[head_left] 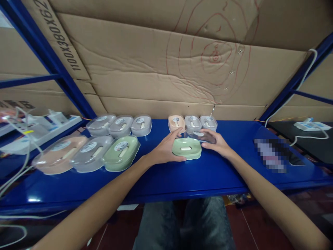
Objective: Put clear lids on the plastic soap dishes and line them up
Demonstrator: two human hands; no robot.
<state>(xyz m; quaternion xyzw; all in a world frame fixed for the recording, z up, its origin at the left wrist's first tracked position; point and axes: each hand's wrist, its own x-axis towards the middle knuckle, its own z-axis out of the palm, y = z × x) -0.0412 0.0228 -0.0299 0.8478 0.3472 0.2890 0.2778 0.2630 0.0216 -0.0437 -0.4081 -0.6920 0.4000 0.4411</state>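
Observation:
My left hand [166, 147] grips the left side of a green soap box [186, 152], its thumb along the near edge. A white oblong piece sits in the middle of the green tray. With my right hand [217, 143] I hold a clear lid [206, 136] that carries a round label. The lid is tilted, just behind and to the right of the green tray; whether they touch, I cannot tell. Right behind my hands stand a peach soap box [177, 123] and two grey ones [193, 123], all with lids on.
More lidded soap boxes stand on the left: a green one [121, 154], a peach one [61, 154] and several grey ones [119, 125]. Power strips [65, 123] with white cables lie at far left. A blurred-out flat item [270, 154] lies right on the blue table [156, 185]. Cardboard [135, 55] closes the back.

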